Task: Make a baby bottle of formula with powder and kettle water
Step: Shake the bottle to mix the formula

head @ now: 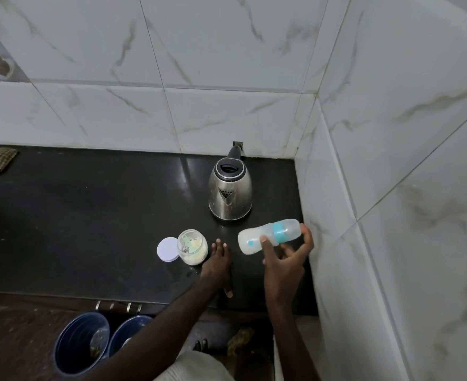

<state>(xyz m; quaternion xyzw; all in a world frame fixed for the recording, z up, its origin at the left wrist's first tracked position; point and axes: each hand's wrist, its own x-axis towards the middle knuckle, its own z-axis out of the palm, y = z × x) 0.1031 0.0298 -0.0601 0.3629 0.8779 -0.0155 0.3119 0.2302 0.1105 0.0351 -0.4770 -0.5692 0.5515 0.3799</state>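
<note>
My right hand holds a baby bottle sideways above the black counter, its teal collar and clear cap pointing right toward the wall. The bottle looks milky white inside. Flat on the counter lies my left hand, fingers spread, just right of an open glass jar of pale powder with a scoop inside. The jar's white lid rests beside it on the left. A steel kettle with a black handle stands behind, spout facing me.
The black counter ends at a tiled wall on the right and behind. A folded cloth lies at the far left. Below the counter's front edge stand two blue buckets.
</note>
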